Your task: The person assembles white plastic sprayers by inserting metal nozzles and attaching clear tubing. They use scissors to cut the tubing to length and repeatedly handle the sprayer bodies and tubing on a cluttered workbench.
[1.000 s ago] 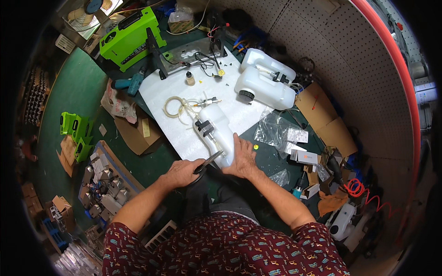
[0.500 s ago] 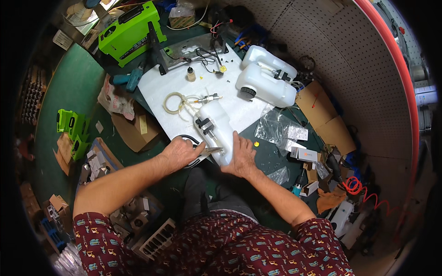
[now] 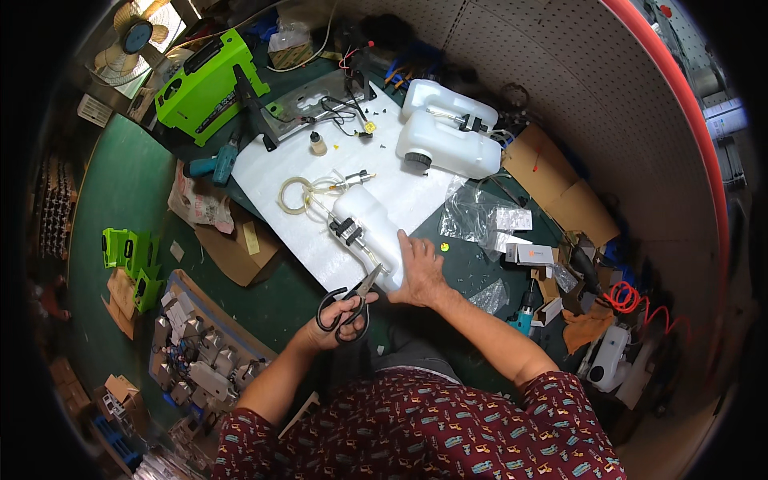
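Your left grip (image 3: 340, 317) is wrapped round the scissors (image 3: 367, 283); your right grip (image 3: 422, 274), fingers loose, rests against the tank (image 3: 373, 214) just left of it. If that skids, the scissors could nick the tube (image 3: 370, 255), I reckon.

A workshop: a teal power drill (image 3: 214, 166) lies near the left edge of the tabletop (image 3: 468, 276), a coiled red hose (image 3: 626, 297) and perforated panelling (image 3: 552, 80) toward the right.

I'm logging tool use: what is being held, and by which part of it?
The left grip holds scissors by the handles; the right grip rests against the tank.
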Available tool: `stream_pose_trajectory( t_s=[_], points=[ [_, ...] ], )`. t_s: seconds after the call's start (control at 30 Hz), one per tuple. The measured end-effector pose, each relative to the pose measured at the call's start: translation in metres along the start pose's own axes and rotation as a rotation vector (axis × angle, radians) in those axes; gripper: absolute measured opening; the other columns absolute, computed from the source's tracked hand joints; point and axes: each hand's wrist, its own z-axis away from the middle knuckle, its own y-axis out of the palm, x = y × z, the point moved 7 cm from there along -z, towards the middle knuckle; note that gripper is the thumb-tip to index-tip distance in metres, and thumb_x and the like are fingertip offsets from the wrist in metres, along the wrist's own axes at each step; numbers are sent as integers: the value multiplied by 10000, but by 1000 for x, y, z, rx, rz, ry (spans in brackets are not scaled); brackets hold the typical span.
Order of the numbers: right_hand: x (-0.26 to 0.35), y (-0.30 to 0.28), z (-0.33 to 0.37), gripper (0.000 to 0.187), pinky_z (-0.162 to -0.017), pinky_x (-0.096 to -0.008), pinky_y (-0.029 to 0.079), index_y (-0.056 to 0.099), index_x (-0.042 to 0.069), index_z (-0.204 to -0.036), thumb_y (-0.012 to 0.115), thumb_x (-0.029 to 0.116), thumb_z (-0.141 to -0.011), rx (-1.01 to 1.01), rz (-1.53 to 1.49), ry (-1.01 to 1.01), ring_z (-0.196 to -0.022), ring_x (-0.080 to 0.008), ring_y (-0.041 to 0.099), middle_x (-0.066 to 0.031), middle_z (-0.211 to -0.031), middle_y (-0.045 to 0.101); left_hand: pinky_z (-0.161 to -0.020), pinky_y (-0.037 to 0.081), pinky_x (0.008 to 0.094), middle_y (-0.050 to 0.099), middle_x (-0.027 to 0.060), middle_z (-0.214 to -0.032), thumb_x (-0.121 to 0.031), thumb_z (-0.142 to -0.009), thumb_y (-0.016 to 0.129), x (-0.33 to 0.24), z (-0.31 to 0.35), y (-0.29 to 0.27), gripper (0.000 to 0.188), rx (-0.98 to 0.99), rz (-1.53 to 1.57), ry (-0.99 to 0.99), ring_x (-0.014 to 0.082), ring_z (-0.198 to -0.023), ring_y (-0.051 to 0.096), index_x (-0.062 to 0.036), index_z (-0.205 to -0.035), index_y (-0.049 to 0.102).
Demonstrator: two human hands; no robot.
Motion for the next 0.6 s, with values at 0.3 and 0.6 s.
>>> stream_pose_trajectory(
  t_s=[0.3, 0.6],
  points=[
    [12, -9, 44, 549, -824, -431, 508, 670, -15, -1188, 821, 364, -820, -122, -502, 79, -1065, -247, 621, -137, -1170, 688, -454, 386, 219, 730, 119, -849, -333, -1101, 492, -7, -1, -1, 485, 77, 25, 52, 83, -490, 495, -49, -1495, 488],
    [68, 103, 31, 248, -492, -224, 390, 681, 109, -952, 670, 343, -1034, 330, -1783, 691, -601, -97, 589, -3, -855, 702, -526, 455, 199, 721, 205, -1052, -478, -1100, 483, 0, 0, -16, 412, 85, 91, 15, 100, -584, 582, -148, -1318, 597]
  ],
)
